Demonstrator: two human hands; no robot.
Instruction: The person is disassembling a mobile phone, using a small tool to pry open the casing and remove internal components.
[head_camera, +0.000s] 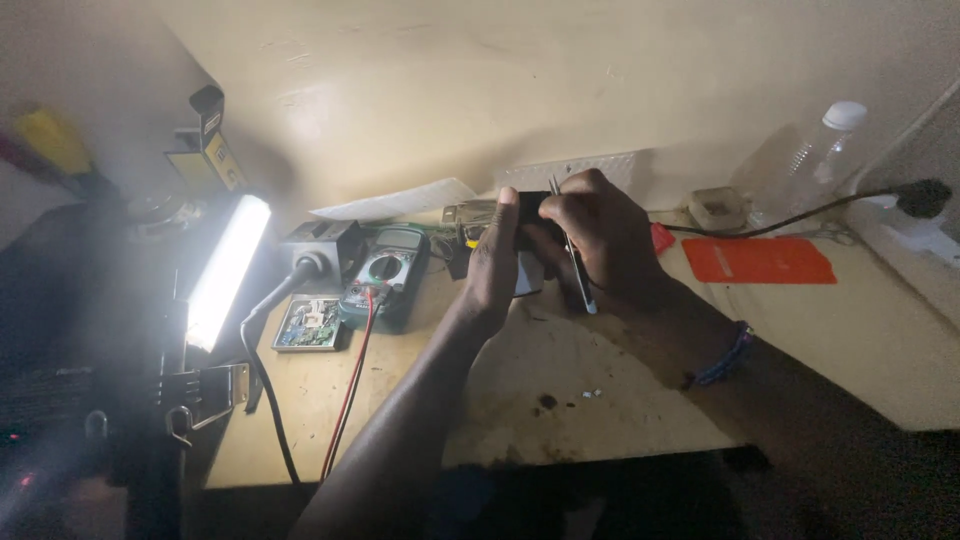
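The single head camera looks down and forward from above the near edge of the worktop (620, 400), quite close, facing the wall at 12 o'clock; lamp (226, 270) at 9 o'clock.

The desk (560, 400) is a dull yellow-tan with dark stains and a few white specks, and the wall behind it is pale cream. On it lie a flat orange-red mat (760, 260), a dark green meter (385, 275) with red and black leads, a small green and white circuit board (310, 325) and a clear bottle (810, 160) with a white cap. The lamp (225, 270) glows white, the phone (530, 240) is black with a grey face, the tweezers (575, 265) are silvery, and a blue beaded band (725, 360) circles the right wrist.
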